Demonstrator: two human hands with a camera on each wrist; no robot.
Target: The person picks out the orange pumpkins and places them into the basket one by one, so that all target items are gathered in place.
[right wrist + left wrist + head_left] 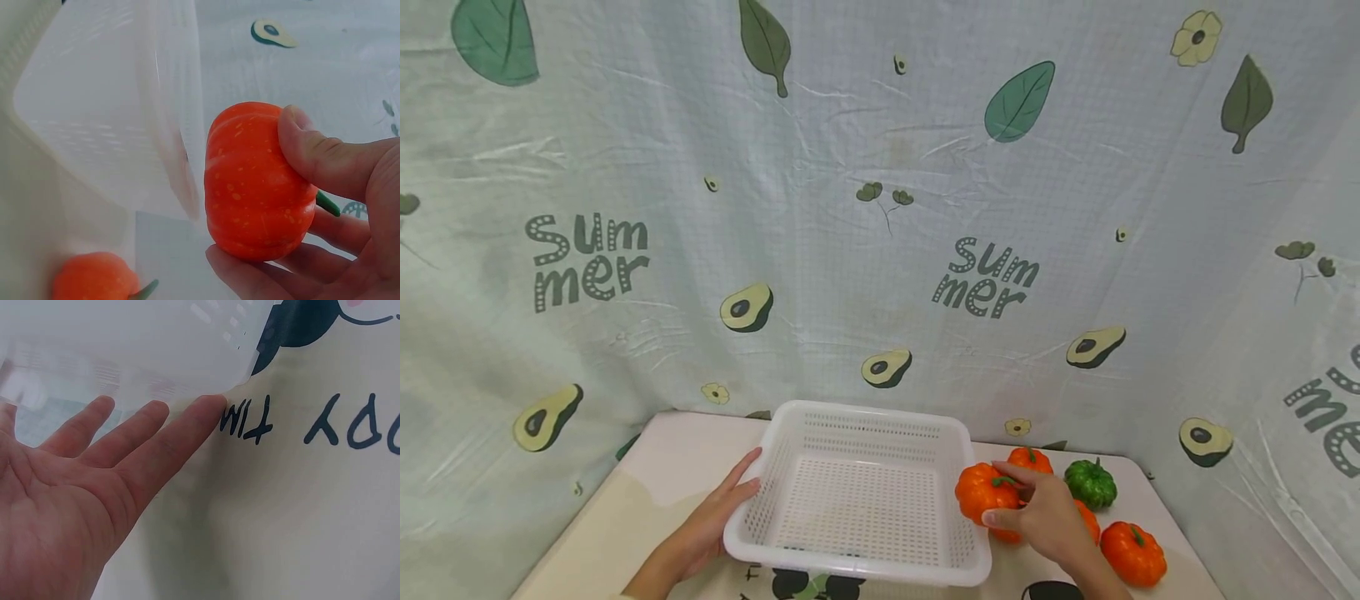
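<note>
A white perforated plastic basket (865, 504) stands on the table, its inside bare. My left hand (718, 512) lies along its left side. With fingers spread and nearly straight, that hand (69, 487) touches the basket's outer wall (144, 347). By the right rim, my right hand (1051, 512) holds an orange toy pumpkin (982, 493) with a green stem. Seen from the right wrist, the thumb is on one side of this pumpkin (256, 187) and the fingers on the other. It is up beside the basket's outer wall.
Several more orange pumpkins lie at the right, one behind (1030, 458) my right hand and one near the table's right edge (1135, 554). A green pumpkin (1091, 484) lies among them. A printed curtain (820, 250) hangs close behind the table.
</note>
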